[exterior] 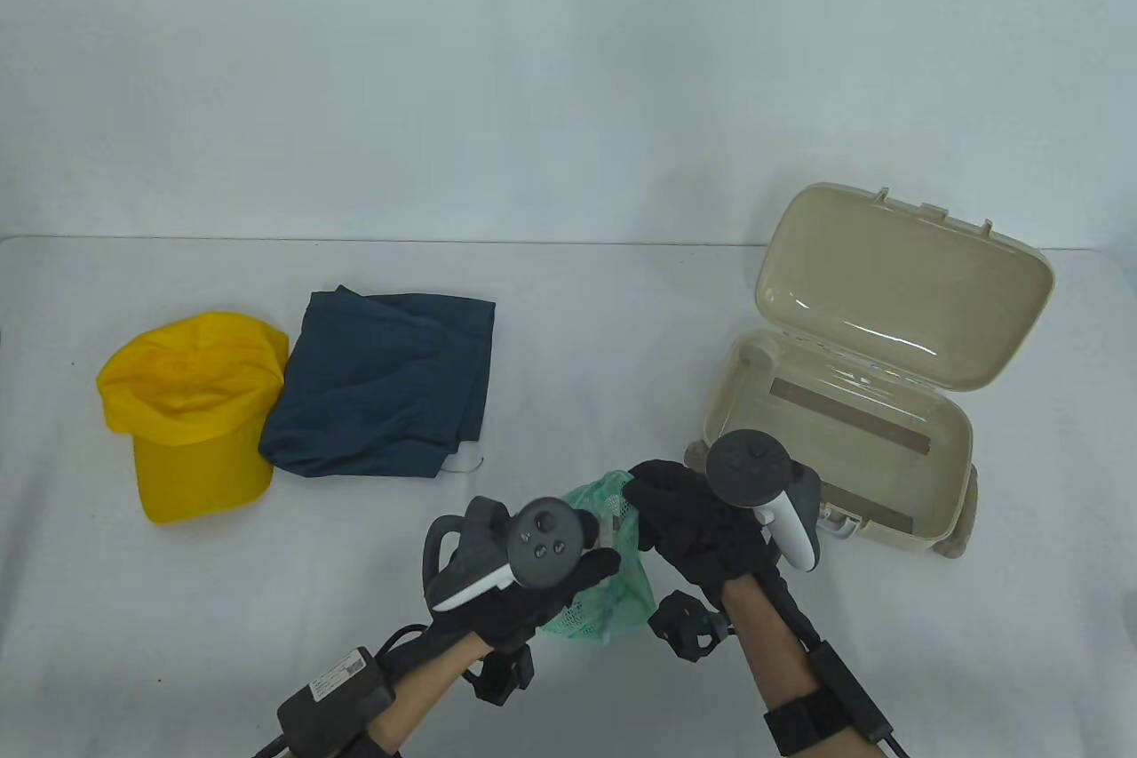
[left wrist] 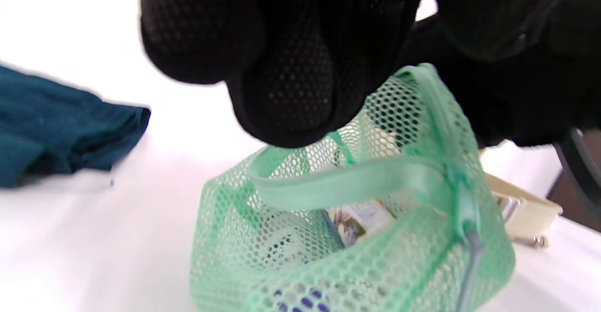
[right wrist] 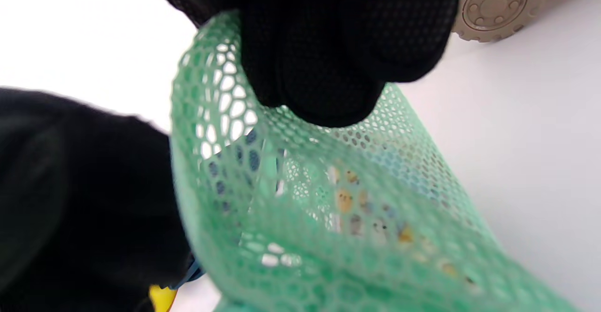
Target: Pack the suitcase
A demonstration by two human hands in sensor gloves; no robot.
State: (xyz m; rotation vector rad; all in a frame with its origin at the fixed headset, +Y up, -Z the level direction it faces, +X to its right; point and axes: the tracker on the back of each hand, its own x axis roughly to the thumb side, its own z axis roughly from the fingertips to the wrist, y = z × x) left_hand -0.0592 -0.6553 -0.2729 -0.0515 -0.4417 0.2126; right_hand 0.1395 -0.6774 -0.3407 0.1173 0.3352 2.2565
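1. Suitcase (exterior: 942, 447), beige hard shell, sat at the table's right w/ lid (exterior: 906, 287) propped open behind the base; a wheel (right wrist: 497, 6) showed in the right wrist view.
2. Green mesh pouch (exterior: 613, 562) was at front centre of the table (exterior: 568, 323), just left of the suitcase's front corner, held between both hands; cannot tell if its bottom touched the tabletop.
3. Left hand (exterior: 524, 589) had fingers curled onto the pouch's left side, pinching the mesh by the zip band, per left wrist view.
4. Right hand (exterior: 702, 527) gripped the pouch's upper right edge, fingertips (right wrist: 328, 96) bunched tight on the netting.
5. Small printed packets showed thru the mesh; details too blurred to read.
6. Dark teal folded garment (exterior: 382, 385) lay left of centre, well apart from the pouch.
7. Yellow cap (exterior: 191, 411) lay at far left, touching the garment's left edge.
8. Tracker was strapped on the back of each hand.
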